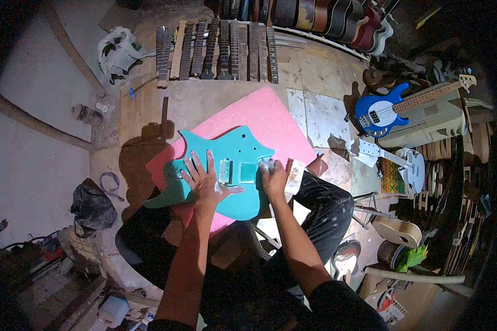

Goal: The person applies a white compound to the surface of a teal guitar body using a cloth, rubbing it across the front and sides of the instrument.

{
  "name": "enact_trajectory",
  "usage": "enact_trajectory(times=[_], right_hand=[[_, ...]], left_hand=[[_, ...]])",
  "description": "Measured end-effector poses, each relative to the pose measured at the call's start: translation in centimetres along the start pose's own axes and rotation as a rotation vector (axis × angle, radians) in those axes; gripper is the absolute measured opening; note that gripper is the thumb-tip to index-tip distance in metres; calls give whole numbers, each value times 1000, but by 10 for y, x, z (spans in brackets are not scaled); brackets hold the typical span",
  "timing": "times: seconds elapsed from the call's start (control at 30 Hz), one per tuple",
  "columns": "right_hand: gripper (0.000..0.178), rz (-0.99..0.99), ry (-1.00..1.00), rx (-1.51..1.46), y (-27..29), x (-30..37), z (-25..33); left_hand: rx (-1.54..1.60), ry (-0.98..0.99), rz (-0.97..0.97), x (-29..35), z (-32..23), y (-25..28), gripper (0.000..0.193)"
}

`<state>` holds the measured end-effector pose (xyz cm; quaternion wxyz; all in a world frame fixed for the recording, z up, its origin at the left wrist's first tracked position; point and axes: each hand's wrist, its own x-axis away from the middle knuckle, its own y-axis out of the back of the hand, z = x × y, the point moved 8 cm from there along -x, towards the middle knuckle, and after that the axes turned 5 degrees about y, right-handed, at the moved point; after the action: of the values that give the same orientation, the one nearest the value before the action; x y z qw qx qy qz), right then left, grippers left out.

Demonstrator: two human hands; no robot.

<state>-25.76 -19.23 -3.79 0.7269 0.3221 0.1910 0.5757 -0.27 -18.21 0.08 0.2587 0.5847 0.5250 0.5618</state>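
A teal electric guitar body [243,204] lies on a pink foam sheet [259,113] in front of me. It has cut-out cavities and a few small holes. My left hand [203,179] rests flat on the body's face, fingers spread, beside the narrow cavity. At the body's right edge, my right hand [274,179] is closed, with its fingertips against the teal surface. Whatever it may hold is hidden by the fingers. Pale dust coats the fingers of both hands. Just right of that hand is a pale piece with a jagged brown edge [295,175].
Several guitar necks [223,49] lie in a row at the back, below a rack of guitar bodies [331,19]. A blue bass guitar [384,113] and a white guitar [414,171] stand at the right. A black plastic bag [93,204] lies at the left.
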Motion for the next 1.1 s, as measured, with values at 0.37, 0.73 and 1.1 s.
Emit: enact_trajectory(times=[0.37,0.73,1.1], right_hand=[[31,-192,135,-31,8,-8,-4],[13,-324,-175,-394,-22,-17,-68],[30,-131,-212,-105,-20,-6,-8]], left_hand=[[2,12,16,0,3,-1,165],[-16,23,21,1,2,1,165],[-18,45,26,2,6,2,164]])
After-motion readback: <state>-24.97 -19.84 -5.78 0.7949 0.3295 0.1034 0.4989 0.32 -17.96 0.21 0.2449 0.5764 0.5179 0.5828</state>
